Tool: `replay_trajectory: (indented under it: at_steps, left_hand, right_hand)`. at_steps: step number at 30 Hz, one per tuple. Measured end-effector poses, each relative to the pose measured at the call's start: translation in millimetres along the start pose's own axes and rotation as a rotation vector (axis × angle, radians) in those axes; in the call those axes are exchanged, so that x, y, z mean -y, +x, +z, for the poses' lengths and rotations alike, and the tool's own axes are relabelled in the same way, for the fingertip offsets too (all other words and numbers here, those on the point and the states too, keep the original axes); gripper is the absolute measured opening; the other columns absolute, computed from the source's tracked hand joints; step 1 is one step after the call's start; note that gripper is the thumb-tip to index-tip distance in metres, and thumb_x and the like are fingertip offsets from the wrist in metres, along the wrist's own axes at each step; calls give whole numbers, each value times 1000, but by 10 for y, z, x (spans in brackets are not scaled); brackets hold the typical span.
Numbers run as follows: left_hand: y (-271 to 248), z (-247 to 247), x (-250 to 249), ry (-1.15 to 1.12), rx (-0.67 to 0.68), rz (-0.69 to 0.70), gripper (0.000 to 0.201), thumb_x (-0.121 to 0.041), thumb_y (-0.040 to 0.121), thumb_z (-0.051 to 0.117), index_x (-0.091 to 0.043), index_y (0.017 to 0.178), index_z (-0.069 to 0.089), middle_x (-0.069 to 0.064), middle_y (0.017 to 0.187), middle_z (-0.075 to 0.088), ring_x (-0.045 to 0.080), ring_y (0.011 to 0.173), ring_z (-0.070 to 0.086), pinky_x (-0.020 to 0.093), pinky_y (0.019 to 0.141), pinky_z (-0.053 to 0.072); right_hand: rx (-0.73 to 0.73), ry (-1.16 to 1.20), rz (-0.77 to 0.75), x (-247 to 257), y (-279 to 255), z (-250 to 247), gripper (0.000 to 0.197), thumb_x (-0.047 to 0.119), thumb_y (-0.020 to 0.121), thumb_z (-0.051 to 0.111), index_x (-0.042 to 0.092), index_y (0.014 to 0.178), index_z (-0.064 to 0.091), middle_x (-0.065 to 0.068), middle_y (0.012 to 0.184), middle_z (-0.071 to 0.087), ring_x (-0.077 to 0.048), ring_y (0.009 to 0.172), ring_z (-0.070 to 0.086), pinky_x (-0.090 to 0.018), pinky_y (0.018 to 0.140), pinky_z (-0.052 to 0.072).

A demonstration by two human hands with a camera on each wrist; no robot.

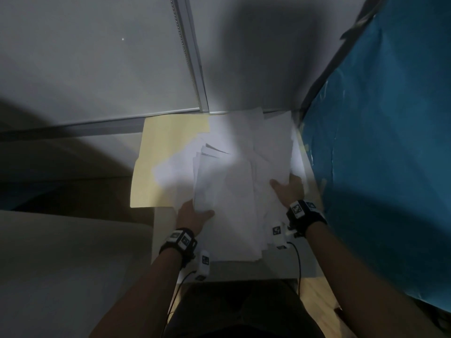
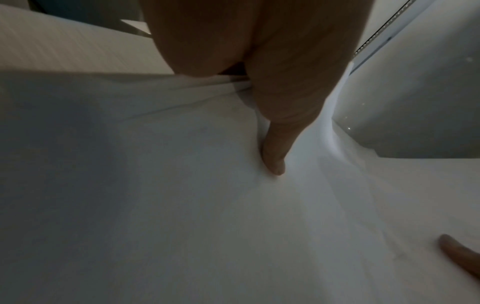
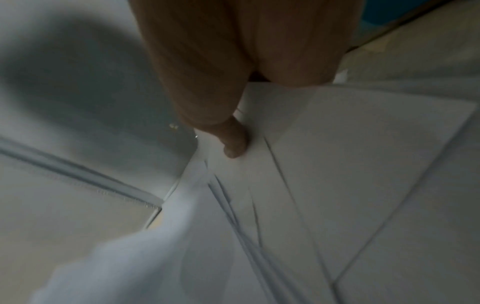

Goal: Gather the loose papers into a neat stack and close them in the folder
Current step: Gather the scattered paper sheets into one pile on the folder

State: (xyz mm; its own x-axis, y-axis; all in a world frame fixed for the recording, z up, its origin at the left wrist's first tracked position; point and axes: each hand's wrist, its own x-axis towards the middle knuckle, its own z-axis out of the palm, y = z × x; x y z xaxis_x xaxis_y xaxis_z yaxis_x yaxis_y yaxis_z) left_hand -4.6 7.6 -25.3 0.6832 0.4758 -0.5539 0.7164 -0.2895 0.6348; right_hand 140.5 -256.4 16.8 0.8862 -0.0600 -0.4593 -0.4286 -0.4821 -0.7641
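A loose pile of white papers [image 1: 239, 172] lies askew on a small table, partly over an open cream folder [image 1: 166, 152] at its left. My left hand [image 1: 195, 215] grips the pile's near left edge, thumb [image 2: 275, 162] on top and fingers hidden beneath the sheets. My right hand [image 1: 288, 189] holds the pile's right side, its thumb [image 3: 233, 144] pressing on the top sheet while the fingers go under the paper [image 3: 350, 164]. The sheets [image 2: 182, 195] bow between both hands.
The small white table [image 1: 244, 269] stands against a grey wall with a metal strip [image 1: 192, 59]. A blue covered surface [image 1: 390, 142] rises close on the right. A pale cushion-like surface [image 1: 61, 264] sits at the left.
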Motion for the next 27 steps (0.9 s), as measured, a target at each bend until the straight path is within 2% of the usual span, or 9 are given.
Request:
replay_trajectory:
  at_steps: [3,7,12,15,18,20,23,25,27]
  left_hand:
    - [-18,8,-43,15,-11,12,53,-26,80,95,-7,126,77,16,120,79,28,101,74,39,87,62]
    - [-45,8,-85,-22,-31,61,63,-19,81,94,-13,138,69,10,121,75,22,100,66,31,84,52]
    - [-63,3,-65,-131,-81,127,101,-9,76,96,-26,158,40,-5,131,61,25,121,66,31,93,50]
    - [-69,-8,-64,-179,-100,263,126,-2,77,92,-49,168,18,-11,159,48,18,128,57,33,100,52]
    - [-9,18,-34,-106,-84,321,86,-2,83,85,-39,153,51,-13,152,54,22,135,58,35,105,52]
    - [33,50,-11,-42,-60,296,48,-6,88,83,-26,130,71,-5,139,65,28,130,64,45,111,54]
    - [41,85,-20,-129,-6,203,18,-21,99,68,-23,115,76,7,128,72,31,121,67,56,111,52]
    - [11,71,-70,-314,1,79,37,-45,101,51,-22,117,75,12,130,73,36,125,67,54,114,50]
    - [-29,33,-128,-509,30,-56,61,-67,107,38,-23,119,79,13,130,77,35,121,72,51,110,52]
  right_hand:
    - [-36,-259,-53,165,14,-132,32,16,100,58,4,129,61,-12,123,68,-32,114,65,-26,86,43]
    - [-270,-393,-198,473,-99,-530,24,13,102,50,-5,114,61,-28,105,69,-42,96,67,-38,78,50]
    - [-531,-33,-486,857,-453,-963,33,23,101,56,-9,95,60,-27,80,65,-35,73,64,-39,67,51]
    - [-524,275,-475,1018,-586,-1028,19,22,101,61,5,109,55,-11,71,59,-17,64,57,-19,62,50]
    - [-473,454,-330,960,-465,-927,38,44,96,68,14,104,46,3,64,47,-13,58,52,-23,61,49]
    - [-406,475,-220,795,-351,-782,34,38,95,68,8,100,53,2,71,52,-10,58,53,-22,62,52]
    - [-261,438,-135,424,-281,-466,39,39,92,71,6,113,70,0,104,76,-15,91,74,-35,91,62]
    - [-180,302,-61,235,-320,-294,37,43,91,72,17,118,69,6,114,73,-16,102,71,-31,94,58]
    - [-72,292,-20,63,-354,-142,40,20,97,70,9,134,60,1,120,65,-16,108,62,-22,95,49]
